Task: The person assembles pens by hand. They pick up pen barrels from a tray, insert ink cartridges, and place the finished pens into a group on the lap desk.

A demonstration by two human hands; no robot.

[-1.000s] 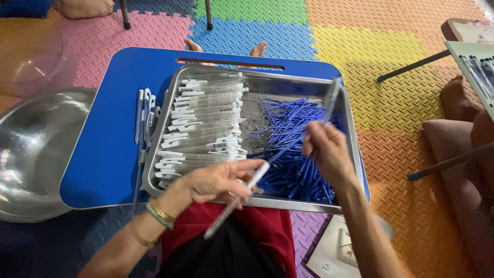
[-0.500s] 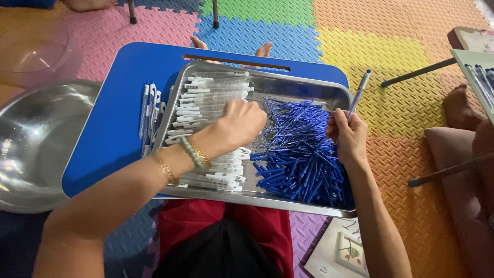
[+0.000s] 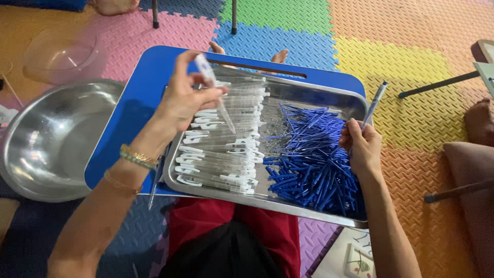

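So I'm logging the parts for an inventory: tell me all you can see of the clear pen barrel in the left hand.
The clear pen barrel is a slim see-through plastic tube with a white clip end at the top and a tapered tip pointing down to the right. It looks empty, though that is hard to tell. The left hand pinches it near the upper end, lifted above the rows of like barrels in the steel tray.
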